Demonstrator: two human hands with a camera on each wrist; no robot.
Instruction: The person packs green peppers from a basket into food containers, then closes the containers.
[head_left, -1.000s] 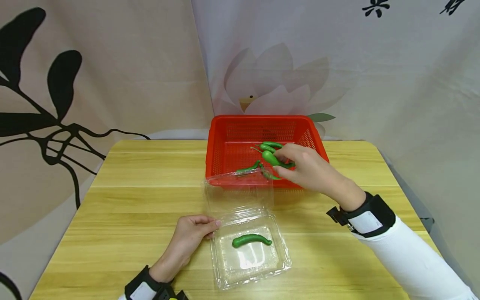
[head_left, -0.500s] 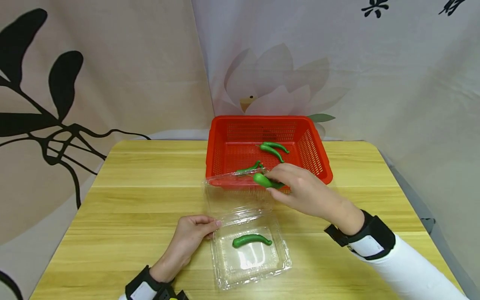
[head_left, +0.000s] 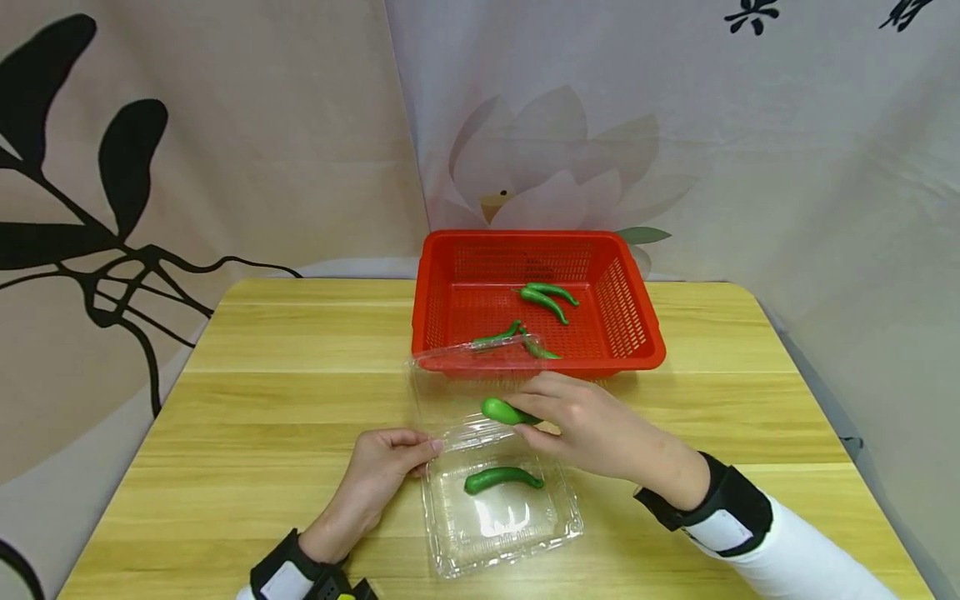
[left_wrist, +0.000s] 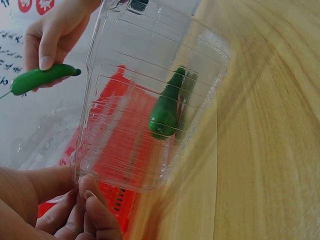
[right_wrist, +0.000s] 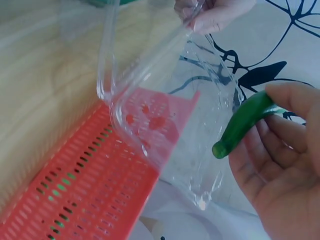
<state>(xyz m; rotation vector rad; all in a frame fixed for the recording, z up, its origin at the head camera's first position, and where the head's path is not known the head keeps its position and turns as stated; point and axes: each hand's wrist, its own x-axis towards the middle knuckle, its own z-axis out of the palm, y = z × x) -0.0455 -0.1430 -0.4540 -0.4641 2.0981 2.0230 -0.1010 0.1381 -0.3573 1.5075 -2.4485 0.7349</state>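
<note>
And here the right hand [head_left: 581, 421] is gripping a green pepper [head_left: 498, 411] between thumb and fingers, right in the middle of the frame, over the fold of the clear plastic box [head_left: 502, 537]. What a shiny one this is! It is curving gently, showing a rounded, brighter green end toward the left, while the left wrist view is catching a thin stem poking out at one end and a dark tip at the other.

Below it, at lower centre, the box is lying on the wooden table [head_left: 262, 400], with its see-through lid [head_left: 450, 400] spreading back toward the basket. The left hand [head_left: 386, 462] is pinching the box's left edge near the fold, thumb against fingers. Inside, a second pepper [head_left: 498, 479] is resting crosswise, darker green and slightly bent, bright glare shining on the plastic just beneath it.

Up at upper centre, the red basket [head_left: 641, 358] is sitting at the table's far edge, its walls full of small holes. Two peppers [head_left: 543, 302] are lying close together around its middle, and more green peppers [head_left: 495, 337] are sitting near its front rim, partly showing through the lid, which is overlapping the basket's front left corner in this view.
</note>
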